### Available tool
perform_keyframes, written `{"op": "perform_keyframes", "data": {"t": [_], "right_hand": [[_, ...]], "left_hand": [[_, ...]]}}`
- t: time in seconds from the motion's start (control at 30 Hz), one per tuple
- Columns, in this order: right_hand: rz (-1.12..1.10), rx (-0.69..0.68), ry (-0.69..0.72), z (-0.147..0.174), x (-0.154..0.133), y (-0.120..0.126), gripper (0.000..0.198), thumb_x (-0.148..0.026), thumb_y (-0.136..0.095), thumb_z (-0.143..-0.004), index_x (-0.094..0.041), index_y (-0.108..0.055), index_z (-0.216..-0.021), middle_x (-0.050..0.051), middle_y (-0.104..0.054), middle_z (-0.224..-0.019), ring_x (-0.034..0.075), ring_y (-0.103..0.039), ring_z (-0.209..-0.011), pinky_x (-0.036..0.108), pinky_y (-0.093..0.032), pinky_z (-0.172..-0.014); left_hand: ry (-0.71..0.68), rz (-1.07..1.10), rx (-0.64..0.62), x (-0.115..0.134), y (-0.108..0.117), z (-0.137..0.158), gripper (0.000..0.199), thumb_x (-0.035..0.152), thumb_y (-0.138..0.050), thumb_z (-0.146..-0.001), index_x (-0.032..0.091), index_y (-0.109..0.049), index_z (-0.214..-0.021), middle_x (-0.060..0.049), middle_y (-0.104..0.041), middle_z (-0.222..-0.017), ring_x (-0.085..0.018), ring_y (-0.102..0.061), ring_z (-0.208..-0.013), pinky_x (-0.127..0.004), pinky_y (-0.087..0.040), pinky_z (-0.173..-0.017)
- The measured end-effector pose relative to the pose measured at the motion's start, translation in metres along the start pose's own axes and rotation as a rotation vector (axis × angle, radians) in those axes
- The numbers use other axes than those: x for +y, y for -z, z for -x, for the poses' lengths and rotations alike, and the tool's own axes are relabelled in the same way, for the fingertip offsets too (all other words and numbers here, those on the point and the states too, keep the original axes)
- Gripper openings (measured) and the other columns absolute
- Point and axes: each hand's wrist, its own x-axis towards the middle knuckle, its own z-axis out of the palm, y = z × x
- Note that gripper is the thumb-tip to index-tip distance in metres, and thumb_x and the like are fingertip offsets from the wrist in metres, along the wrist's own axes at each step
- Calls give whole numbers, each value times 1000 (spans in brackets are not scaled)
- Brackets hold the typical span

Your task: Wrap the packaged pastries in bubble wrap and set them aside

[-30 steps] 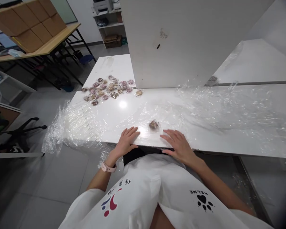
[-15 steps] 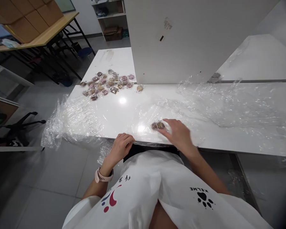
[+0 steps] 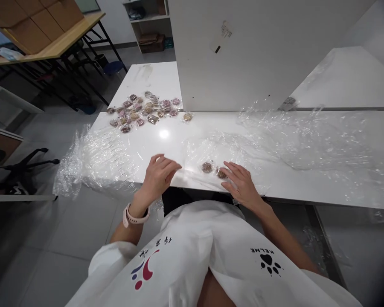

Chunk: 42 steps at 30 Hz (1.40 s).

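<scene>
Two small individually wrapped brown snacks lie side by side on a sheet of clear plastic film [image 3: 196,147] near the table's front edge. My right hand [image 3: 240,183] is over the right snack [image 3: 221,172], its fingers spread and partly hiding it. The left snack [image 3: 207,167] lies free of both hands. My left hand [image 3: 160,172] is just above the front edge, to the left of the snacks. Its thumb and fingers are pinched together at the film's near-left edge; the glare makes the grip hard to see.
A pile of similar wrapped snacks [image 3: 141,111] lies at the back left of the white table [image 3: 147,147]. Bubble wrap [image 3: 96,157] hangs over the left end. More crumpled film [image 3: 307,136] stretches to the right. A tall white panel [image 3: 237,64] stands behind.
My left hand has risen from the table edge. The two snacks, close together before, now lie a little apart. My right hand has shifted slightly right and its fingers have spread.
</scene>
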Motion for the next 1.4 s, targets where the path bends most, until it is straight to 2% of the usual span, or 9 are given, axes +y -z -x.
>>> {"op": "perform_keyframes", "data": {"t": [0.17, 0.37, 0.53, 0.63, 0.87, 1.0, 1.2, 1.3, 1.4], "right_hand": [[-7, 150, -77, 27, -14, -5, 59, -60, -53, -92, -23, -55, -137, 12, -63, -132, 31, -56, -120, 47, -40, -103], [-58, 434, -483, 33, -18, -38, 26, -33, -45, -96, -21, -63, -111, 4, -69, -82, 22, -63, -80, 39, -45, -86], [-111, 430, -656, 25, -12, -33, 29, -25, -46, -87, -20, -58, -113, 5, -69, -87, 22, -62, -78, 35, -44, -74], [-101, 402, -655, 24, -4, -26, 29, -19, -43, -86, -21, -59, -110, 4, -68, -85, 22, -60, -72, 34, -43, -68], [140, 530, -208, 13, 5, -6, 38, -1, -41, -84, -24, -70, -91, 6, -67, -120, 25, -57, -114, 40, -46, -91], [93, 207, -1, 3, 14, -3, 37, -20, -50, -93, -26, -62, -128, 7, -66, -129, 27, -53, -126, 47, -38, -107], [-104, 84, -134, 2, 33, -1, 39, -42, -47, -98, -24, -62, -129, 9, -69, -121, 28, -61, -112, 44, -46, -95], [-289, -23, -269, 0, 33, 6, 39, -50, -43, -99, -25, -70, -113, 6, -74, -96, 24, -67, -88, 36, -50, -79], [-266, -129, -439, -8, 30, 8, 41, -57, -49, -96, -24, -72, -101, 2, -67, -69, 20, -63, -64, 32, -45, -62]], "left_hand": [[-208, 16, 49, 6, -21, -96, 14, 21, -52, -96, 26, -65, -93, 2, -71, -95, -17, -62, -96, -51, -34, -114], [-333, -62, 38, 34, -81, -175, 26, 12, -46, -95, 24, -57, -115, -5, -57, -135, -26, -44, -140, -66, -15, -119], [-493, 23, 105, 32, -99, -119, 27, 14, -46, -96, 24, -51, -120, -9, -64, -125, -25, -59, -121, -54, -44, -104], [-631, 103, -123, 16, -102, -63, 26, 15, -45, -96, 22, -52, -120, -8, -69, -114, -21, -63, -108, -41, -52, -93], [-291, 98, -456, -6, -111, -39, 56, 18, -47, -92, 21, -39, -147, -12, -48, -150, -28, -44, -137, -48, -39, -109], [-191, 97, -480, -5, -118, -60, 42, 19, -49, -92, 19, -56, -133, -11, -61, -135, -28, -53, -121, -44, -43, -97], [19, 155, -480, -1, -118, -72, 27, 32, -46, -98, 18, -69, -99, -8, -71, -97, -22, -61, -91, -36, -42, -83], [199, 233, -581, 0, -113, -72, 41, 45, -46, -98, 18, -62, -71, -3, -64, -68, -17, -56, -65, -29, -39, -65], [348, 191, -607, 4, -110, -71, 34, 49, -60, -90, 19, -62, -74, -1, -64, -68, -17, -57, -63, -28, -35, -58]]}}
